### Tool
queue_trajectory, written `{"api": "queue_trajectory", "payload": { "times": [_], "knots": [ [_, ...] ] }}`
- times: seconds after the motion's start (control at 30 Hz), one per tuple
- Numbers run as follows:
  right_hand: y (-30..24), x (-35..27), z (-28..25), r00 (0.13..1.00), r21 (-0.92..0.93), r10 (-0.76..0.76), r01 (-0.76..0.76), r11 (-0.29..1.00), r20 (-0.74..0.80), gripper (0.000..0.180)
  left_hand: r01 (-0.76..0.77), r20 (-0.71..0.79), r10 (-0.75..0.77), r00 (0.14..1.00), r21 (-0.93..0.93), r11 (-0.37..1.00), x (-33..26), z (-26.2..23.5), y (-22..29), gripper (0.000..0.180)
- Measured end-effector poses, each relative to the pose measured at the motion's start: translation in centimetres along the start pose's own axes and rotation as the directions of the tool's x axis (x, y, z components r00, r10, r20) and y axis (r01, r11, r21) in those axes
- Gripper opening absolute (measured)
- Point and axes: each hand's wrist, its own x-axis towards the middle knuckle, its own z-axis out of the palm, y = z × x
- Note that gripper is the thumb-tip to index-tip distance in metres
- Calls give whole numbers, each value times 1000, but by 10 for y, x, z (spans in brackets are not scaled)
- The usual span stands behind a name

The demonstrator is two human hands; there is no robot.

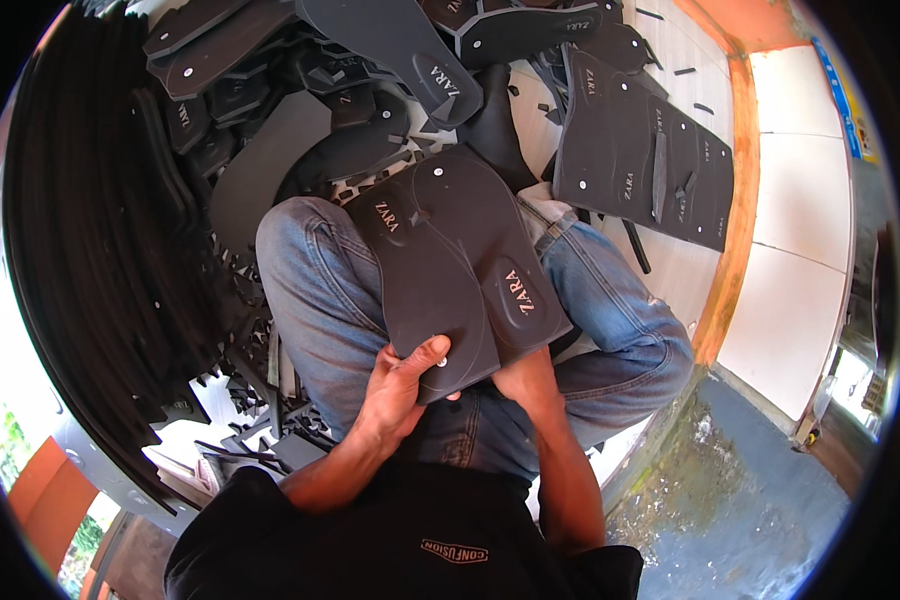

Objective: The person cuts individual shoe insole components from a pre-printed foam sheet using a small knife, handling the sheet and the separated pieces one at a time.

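A dark grey foam sheet [422, 285] with sole outlines cut into it and lettering pressed in lies tilted above my lap. My left hand [395, 388] is closed on its near left corner, the thumb on top and the fingers mostly beneath. Along the cut line near the middle, the right-hand part of the sheet sits at a different angle from the left-hand part. My right hand [530, 380] reaches under the near edge of that right part, and its fingers are hidden by the foam.
A tall stack of dark foam sheets [90, 230] stands at the left. Cut sole pieces [400, 55] are heaped ahead, with scraps [260, 345] scattered beside my left knee. Another marked sheet [610, 130] lies at the front right, near an orange-edged step [735, 200].
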Motion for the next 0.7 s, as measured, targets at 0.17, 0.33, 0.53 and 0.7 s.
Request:
{"api": "queue_trajectory", "payload": {
  "times": [0.17, 0.33, 0.53, 0.7],
  "knots": [
    [14, 8, 4, 985, 8, -169, 169, 986, 20, 40, 21, 2, -21, 1000, 5, 1000, -1, -6, 3, 16],
    [16, 17, 6, 968, 10, -252, 252, 968, -11, 43, 13, 32, -13, 999, -4, 1000, 0, -12, 2, 21],
    [39, 24, 18, 990, 291, -138, 132, 948, -2, 52, 19, 26, -19, 999, 1, 1000, -1, -11, 4, 23],
    [35, 25, 22, 999, 442, 43, -32, 896, -16, 50, 26, 28, -25, 999, -2, 1000, 1, -15, 2, 23]
  ]
}}
